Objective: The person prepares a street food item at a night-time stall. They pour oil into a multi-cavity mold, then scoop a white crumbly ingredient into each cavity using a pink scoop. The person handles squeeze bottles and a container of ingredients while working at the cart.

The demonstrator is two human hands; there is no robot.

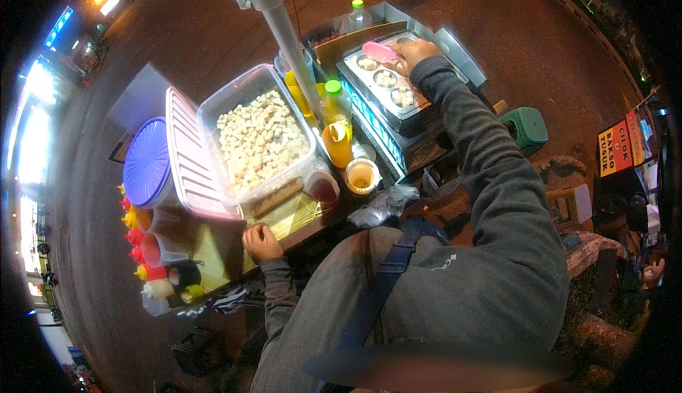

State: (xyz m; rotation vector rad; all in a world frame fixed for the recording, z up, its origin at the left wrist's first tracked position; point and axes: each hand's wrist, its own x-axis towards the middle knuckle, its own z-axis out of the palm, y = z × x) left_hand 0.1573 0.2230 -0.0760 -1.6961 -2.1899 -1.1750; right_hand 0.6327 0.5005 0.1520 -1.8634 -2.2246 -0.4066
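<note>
My right hand (414, 55) grips a pink plastic utensil (379, 51), perhaps a scoop, above a metal pan (367, 81) with round wells. White cubes (384, 78) sit in several wells; my hand and sleeve cover others. On the near edge of the cart counter (216, 249) rests my left hand (261, 242), its fingers curled and nothing seen in them. Just beyond it stands a clear plastic tub (277, 180) holding many small white cubes (256, 137). The tub's pink ribbed lid (197, 164) leans along its left side.
A grey pole (290, 41) rises between tub and pan. Near it stand a green-capped bottle (334, 100), a yellow container (337, 145) and a cup (362, 175). A blue-lidded container (147, 162) and several squeeze bottles (139, 236) line the left side. A plastic bag (383, 204) lies in front.
</note>
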